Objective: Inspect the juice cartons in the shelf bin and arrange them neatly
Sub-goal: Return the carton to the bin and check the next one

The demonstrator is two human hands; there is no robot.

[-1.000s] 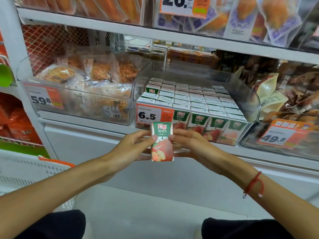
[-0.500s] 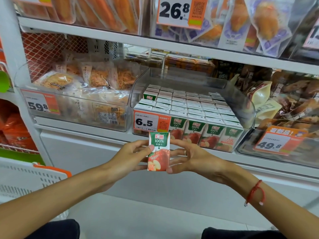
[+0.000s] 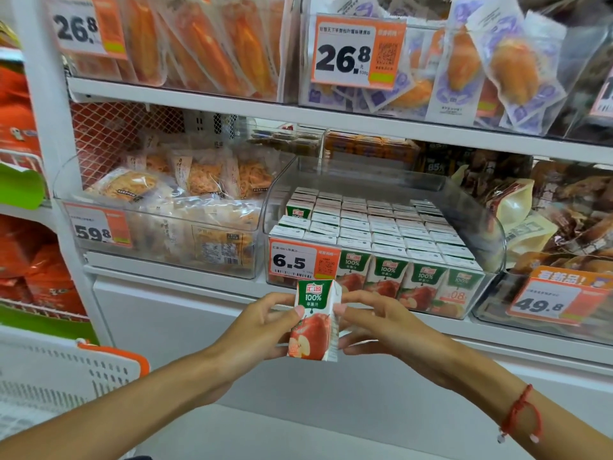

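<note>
A small apple juice carton [image 3: 313, 322], green on top with a red apple below, is upright in front of the shelf edge, turned so its white side panel shows on the right. My left hand [image 3: 262, 327] pinches its left edge and my right hand [image 3: 374, 327] pinches its right edge. Just behind and above stands the clear shelf bin [image 3: 477, 207], filled with several tight rows of the same juice cartons [image 3: 388, 227], fronts facing out. A 6.5 price tag [image 3: 303, 258] hangs on the bin's front left.
A clear bin of bagged pastries [image 3: 166, 207] sits to the left, and a bin of brown snack packs [image 3: 564, 227] with a 49.8 tag to the right. Snack bags hang on the shelf above [image 3: 331, 116]. A white and orange basket [image 3: 83, 370] is at lower left.
The carton has been rotated between both hands so its side panel now faces me. The camera has tilted up, so more of the upper shelf shows.
</note>
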